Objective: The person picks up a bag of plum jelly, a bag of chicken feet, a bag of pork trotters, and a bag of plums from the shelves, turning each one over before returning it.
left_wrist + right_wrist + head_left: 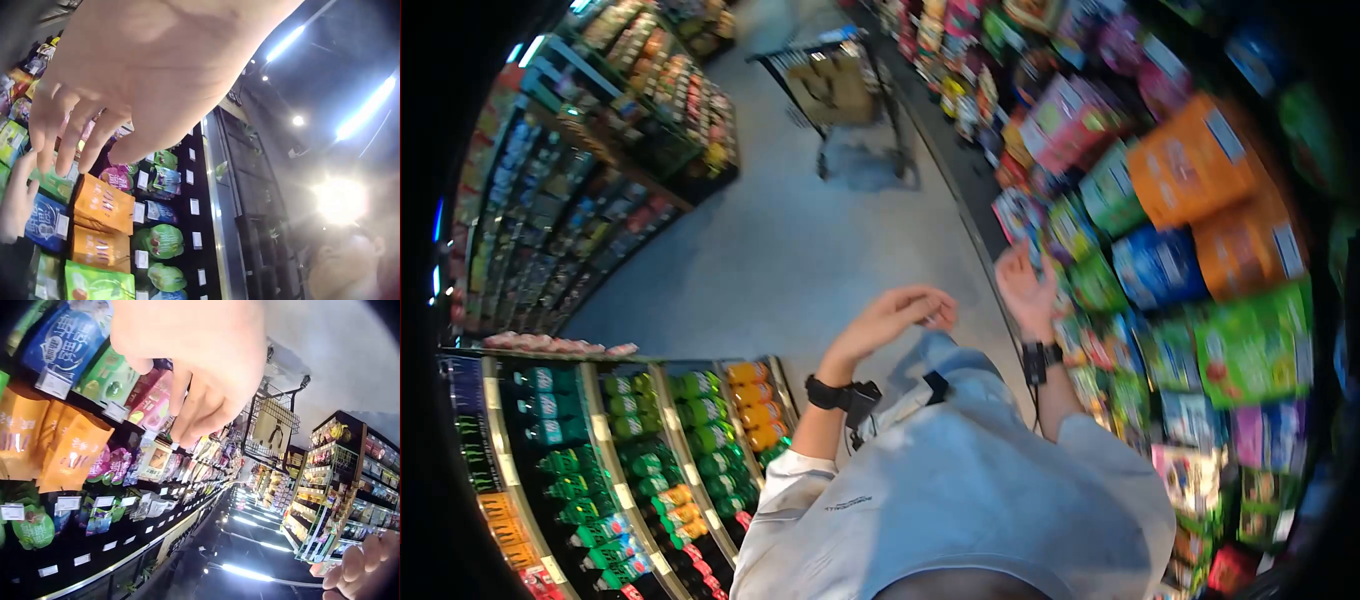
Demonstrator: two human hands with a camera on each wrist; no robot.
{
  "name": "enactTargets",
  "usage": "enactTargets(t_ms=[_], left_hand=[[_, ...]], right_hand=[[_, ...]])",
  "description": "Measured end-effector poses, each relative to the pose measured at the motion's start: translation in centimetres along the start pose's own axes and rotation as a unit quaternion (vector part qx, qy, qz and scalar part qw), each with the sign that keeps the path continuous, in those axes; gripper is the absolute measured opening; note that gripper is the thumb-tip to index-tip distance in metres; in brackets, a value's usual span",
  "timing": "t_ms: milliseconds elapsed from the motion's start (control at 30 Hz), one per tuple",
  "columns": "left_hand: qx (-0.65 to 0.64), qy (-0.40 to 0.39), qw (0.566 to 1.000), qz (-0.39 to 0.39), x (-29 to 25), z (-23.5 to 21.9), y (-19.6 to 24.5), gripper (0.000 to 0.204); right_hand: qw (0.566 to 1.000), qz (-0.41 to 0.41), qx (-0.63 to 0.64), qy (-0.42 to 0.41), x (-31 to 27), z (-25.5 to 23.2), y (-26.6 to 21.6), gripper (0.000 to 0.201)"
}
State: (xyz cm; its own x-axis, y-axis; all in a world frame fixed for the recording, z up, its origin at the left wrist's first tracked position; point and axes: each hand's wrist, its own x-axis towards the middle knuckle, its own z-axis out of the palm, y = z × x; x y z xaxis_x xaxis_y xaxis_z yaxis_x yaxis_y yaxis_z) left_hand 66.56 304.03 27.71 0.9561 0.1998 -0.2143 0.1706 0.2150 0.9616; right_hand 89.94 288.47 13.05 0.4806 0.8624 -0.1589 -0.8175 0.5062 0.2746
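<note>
Both hands are empty and apart in front of the person's body. In the head view the left hand hangs over the floor, its fingers loosely bent. The right hand, palm up with fingers a little bent, is beside the shelf of bagged snacks, nearest to a green bag; whether it touches anything there cannot be told. The left wrist view shows the left hand large, its fingers hanging over orange bags. In the right wrist view the right hand appears with relaxed fingers before a pink package.
A shopping cart with a brown bag in it stands farther up the aisle floor. Drink bottles fill a shelf at lower left. More stocked shelves line the left side. Packaged goods crowd the right side.
</note>
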Motion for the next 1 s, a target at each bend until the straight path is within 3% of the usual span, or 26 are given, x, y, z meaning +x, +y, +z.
enactTargets(t_ms=[167,200,267,300,333,400,433,533,633,733,833,933,1000], left_hand=[[0.046,0.192,0.98,-0.032,5.7,-12.3,4.0,0.035],[0.06,0.234,0.97,-0.032,6.5,-14.6,4.8,0.034],[0.067,0.277,0.958,-0.027,7.6,-19.0,6.3,0.034],[0.062,0.297,0.952,-0.028,8.1,-21.1,7.0,0.034],[0.056,0.316,0.947,-0.028,8.7,-23.1,7.5,0.034],[0.051,0.344,0.937,-0.026,10.2,-27.4,8.1,0.032],[0.046,0.355,0.933,-0.027,11.1,-29.6,8.4,0.032],[0.045,0.371,0.927,-0.017,14.4,-36.2,8.9,0.03],[0.052,0.359,0.932,0.008,18.8,-43.2,9.2,0.031],[0.059,0.327,0.943,0.013,22.9,-48.9,10.8,0.03],[0.082,0.28,0.956,0.033,27.2,-53.0,14.0,0.03],[0.084,0.199,0.975,0.054,31.6,-57.8,17.3,0.03],[0.088,0.188,0.975,0.076,34.9,-60.9,18.4,0.028]], right_hand=[[0.993,-0.002,-0.106,0.054,11.7,0.3,-1.0,0.035],[0.969,0.004,-0.237,0.074,13.8,0.8,-1.1,0.033],[0.864,0.015,-0.491,0.111,17.8,1.5,-1.7,0.03],[0.762,0.007,-0.632,0.141,20.3,1.0,-1.7,0.027],[0.61,-0.025,-0.788,0.086,21.7,1.9,-1.3,0.026],[0.221,-0.088,-0.971,-0.033,24.0,3.3,-0.6,0.025],[0.192,-0.073,-0.976,-0.072,25.8,3.2,-0.9,0.025],[0.34,0.011,-0.94,-0.022,30.6,2.3,-0.2,0.025],[0.291,0.004,-0.957,0.008,35.3,1.5,1.0,0.026],[0.296,-0.005,-0.955,0.026,39.2,2.0,3.0,0.027],[0.317,0.019,-0.946,0.074,43.5,3.3,5.2,0.025],[0.403,-0.003,-0.914,0.055,48.5,3.8,7.0,0.025],[0.374,-0.006,-0.926,0.057,50.9,4.9,7.8,0.025]])
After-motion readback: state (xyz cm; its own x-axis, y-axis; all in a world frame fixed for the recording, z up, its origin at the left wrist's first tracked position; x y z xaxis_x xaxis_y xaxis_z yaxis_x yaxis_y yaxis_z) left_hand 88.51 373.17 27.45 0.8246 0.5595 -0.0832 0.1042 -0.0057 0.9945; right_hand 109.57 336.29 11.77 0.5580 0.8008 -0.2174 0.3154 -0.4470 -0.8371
